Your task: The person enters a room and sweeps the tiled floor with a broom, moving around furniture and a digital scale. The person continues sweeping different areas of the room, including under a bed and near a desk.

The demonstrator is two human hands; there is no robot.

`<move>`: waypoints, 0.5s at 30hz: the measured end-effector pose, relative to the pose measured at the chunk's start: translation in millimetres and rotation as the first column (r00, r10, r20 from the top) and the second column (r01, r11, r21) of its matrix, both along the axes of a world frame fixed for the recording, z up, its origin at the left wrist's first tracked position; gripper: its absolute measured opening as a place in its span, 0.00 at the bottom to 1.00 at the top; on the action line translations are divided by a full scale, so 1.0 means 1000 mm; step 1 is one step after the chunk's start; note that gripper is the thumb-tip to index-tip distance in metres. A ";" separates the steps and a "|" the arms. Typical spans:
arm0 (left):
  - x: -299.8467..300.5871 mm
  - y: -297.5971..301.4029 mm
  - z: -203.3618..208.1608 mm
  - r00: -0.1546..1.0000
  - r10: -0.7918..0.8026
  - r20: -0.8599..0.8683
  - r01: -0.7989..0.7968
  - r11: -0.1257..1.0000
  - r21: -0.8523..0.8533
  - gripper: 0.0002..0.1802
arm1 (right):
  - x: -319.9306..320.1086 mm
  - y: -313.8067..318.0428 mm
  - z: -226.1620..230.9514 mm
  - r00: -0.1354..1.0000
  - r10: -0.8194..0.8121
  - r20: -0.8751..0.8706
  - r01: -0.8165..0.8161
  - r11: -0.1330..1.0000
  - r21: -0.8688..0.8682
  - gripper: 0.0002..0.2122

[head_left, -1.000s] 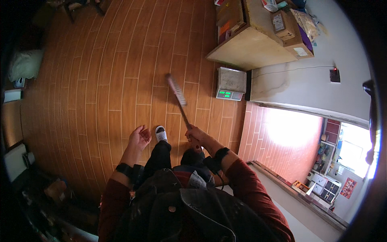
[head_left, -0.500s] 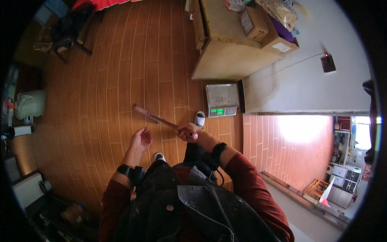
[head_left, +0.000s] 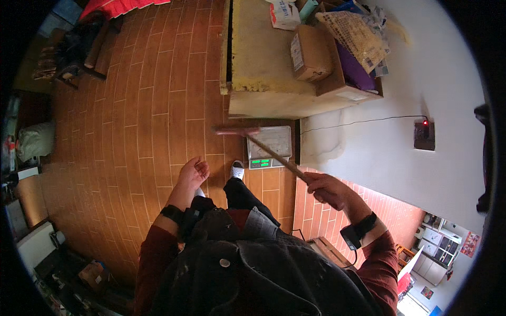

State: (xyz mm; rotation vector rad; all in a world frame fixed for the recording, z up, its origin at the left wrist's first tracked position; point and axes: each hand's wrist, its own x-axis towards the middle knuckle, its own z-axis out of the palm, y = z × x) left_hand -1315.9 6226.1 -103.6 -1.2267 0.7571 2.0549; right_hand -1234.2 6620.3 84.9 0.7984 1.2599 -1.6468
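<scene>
My right hand point(head_left: 326, 190) is wrapped round the brownish handle point(head_left: 279, 160) of a long-handled tool like a broom or mop. The handle slants up to the left. Its narrow pinkish crosswise head point(head_left: 234, 130) overlaps the left part of a floor scale's tray in the picture. Whether it touches the scale or the floor I cannot tell. That scale point(head_left: 270, 142) has a grey metal tray and a lit green display. My left hand point(head_left: 194, 173) hangs over the floor, empty, with its fingers loosely curled and apart. Each wrist wears a black strapped device.
A worn yellowish cabinet point(head_left: 269, 102) stands ahead, carrying a closed cardboard box point(head_left: 311, 55) and an open one with bags. A thin cord runs along the white wall point(head_left: 379, 142) to a socket. Dark furniture point(head_left: 84, 50) is at far left; a doorway point(head_left: 363, 205) opens at right.
My right hand has swung right with the tool, whose head has moved right to the scale. My view has turned, and one foot has stepped forward. My left hand stays empty.
</scene>
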 end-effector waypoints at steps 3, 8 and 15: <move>-0.016 0.023 -0.008 0.995 -0.069 -0.078 0.072 0.997 0.040 0.09 | -0.009 0.039 -0.001 0.997 -0.077 -0.030 0.080 0.992 0.101 0.06; -0.034 0.041 -0.017 0.987 -0.129 -0.092 0.131 0.991 0.021 0.09 | -0.022 0.101 -0.027 0.990 -0.134 0.033 0.128 0.981 0.149 0.05; -0.040 0.030 -0.025 0.997 -0.060 0.039 0.062 0.997 -0.053 0.09 | -0.042 0.156 -0.100 0.981 -0.190 0.043 0.184 0.976 0.119 0.05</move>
